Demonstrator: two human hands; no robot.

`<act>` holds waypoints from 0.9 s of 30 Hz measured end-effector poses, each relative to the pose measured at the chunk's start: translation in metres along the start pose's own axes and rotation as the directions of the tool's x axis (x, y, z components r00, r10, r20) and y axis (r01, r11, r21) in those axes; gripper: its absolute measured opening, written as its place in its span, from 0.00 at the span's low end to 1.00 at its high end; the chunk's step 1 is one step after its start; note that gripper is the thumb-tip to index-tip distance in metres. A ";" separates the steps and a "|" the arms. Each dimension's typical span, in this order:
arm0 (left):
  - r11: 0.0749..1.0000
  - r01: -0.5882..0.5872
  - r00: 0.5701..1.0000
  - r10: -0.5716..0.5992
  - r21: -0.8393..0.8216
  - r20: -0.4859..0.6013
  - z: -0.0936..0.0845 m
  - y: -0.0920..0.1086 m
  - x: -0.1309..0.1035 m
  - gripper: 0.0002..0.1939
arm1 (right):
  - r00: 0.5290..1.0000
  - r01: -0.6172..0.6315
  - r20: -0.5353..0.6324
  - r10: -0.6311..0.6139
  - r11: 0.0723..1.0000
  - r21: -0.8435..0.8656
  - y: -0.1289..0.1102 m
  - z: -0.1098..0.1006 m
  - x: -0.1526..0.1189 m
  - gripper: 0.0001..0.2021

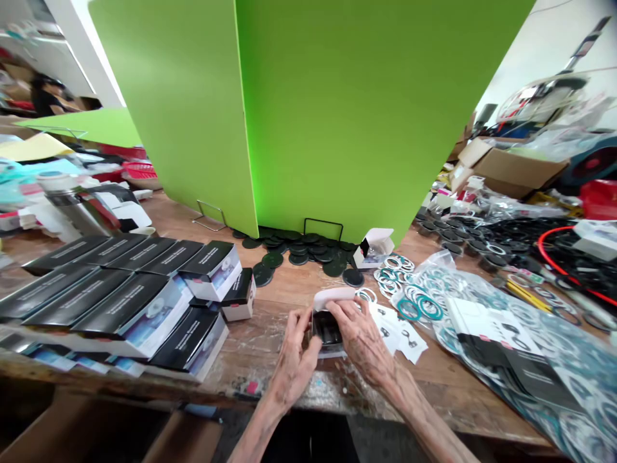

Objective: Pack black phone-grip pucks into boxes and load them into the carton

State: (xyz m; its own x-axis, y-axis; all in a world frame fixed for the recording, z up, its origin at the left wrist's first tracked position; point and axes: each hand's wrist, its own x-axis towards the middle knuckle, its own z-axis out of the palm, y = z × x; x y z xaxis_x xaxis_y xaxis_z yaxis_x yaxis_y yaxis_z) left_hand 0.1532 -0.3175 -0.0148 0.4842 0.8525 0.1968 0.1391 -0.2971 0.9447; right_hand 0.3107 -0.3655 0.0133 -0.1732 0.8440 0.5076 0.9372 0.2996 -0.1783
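Note:
A small open carton (331,351) stands near the front edge of the table, with its white lid flap (332,296) raised at the back. Inside it sits a dark, glossy black item (328,329) whose kind I cannot make out. My left hand (296,347) grips the carton's left side, thumb at the front corner. The fingers of my right hand (357,329) curl over the right rim and touch the flap; their tips are partly hidden. Printed white leaflets (400,335) lie just beyond my right hand.
Stacked black-topped boxes (120,302) fill the left side. Black discs (308,249) lie beneath the green divider (366,116). An open small box (375,247) stands near white and teal rings (427,307). Flat folded cartons (511,350) rest on a plastic bag of rings at right.

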 end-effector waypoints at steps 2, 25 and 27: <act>1.000 -0.017 1.000 0.017 -0.017 0.015 -0.001 0.000 0.002 0.26 | 0.996 -0.018 -0.086 0.016 1.000 -0.019 0.000 0.007 -0.007 0.29; 0.967 -0.166 0.981 0.182 0.195 -0.064 0.001 -0.002 -0.017 0.19 | 0.718 -0.575 0.210 0.663 0.396 0.716 0.011 0.030 -0.057 0.21; 0.967 -0.153 0.987 0.162 0.205 -0.025 0.001 0.000 -0.019 0.19 | 0.726 -0.537 0.186 0.662 0.378 0.754 0.017 0.038 -0.063 0.21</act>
State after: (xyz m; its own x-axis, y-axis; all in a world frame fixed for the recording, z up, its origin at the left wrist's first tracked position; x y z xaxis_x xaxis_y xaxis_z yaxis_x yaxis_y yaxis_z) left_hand 0.1449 -0.3343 -0.0187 0.4789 0.8036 0.3535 0.2377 -0.5063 0.8290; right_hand 0.3262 -0.3969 -0.0540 0.4378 0.8941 0.0940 0.2191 -0.0048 -0.9757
